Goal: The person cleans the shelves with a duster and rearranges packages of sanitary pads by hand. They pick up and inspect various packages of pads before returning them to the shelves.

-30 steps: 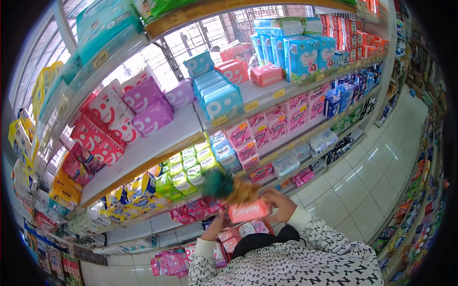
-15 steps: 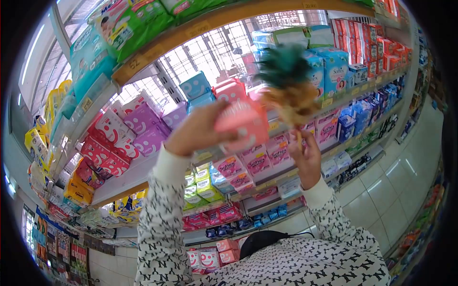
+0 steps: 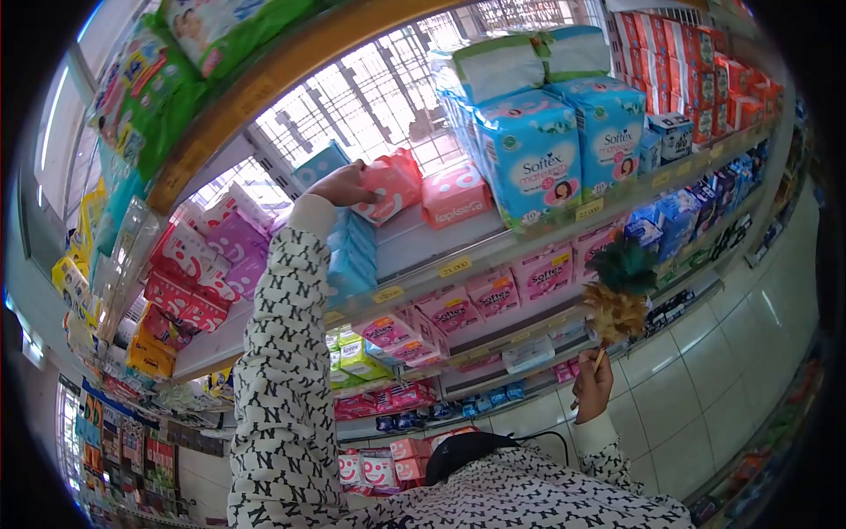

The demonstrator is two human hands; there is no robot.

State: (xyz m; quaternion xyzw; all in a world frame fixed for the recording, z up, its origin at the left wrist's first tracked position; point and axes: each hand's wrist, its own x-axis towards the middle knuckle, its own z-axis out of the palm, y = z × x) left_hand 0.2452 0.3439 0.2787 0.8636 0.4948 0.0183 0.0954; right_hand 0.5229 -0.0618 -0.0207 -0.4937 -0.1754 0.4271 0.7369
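Observation:
My left hand (image 3: 342,186) reaches over the upper shelf, its fingers closed on a coral-pink pack (image 3: 394,182) of pads. Beside that pack, to the right, sits a similar coral pack (image 3: 456,196). Just below my left wrist stand several light blue packs (image 3: 352,256). Lower at the right, my right hand (image 3: 593,384) grips the thin handle of a feather duster (image 3: 617,300). The duster points upward, with tan feathers below and dark green ones at the tip, in front of the lower shelves.
Large blue Softex packs (image 3: 529,159) stand right of the coral ones. A shelf edge with price tags (image 3: 454,267) runs across, above pink Softex packs (image 3: 544,273). Green diaper packs (image 3: 145,88) sit on a higher shelf at left. Floor tiles (image 3: 705,388) show at right.
My left hand has moved the coral pack back and left onto the shelf. My right hand has lowered the feather duster, down and right, away from the upper shelf. The view has shifted.

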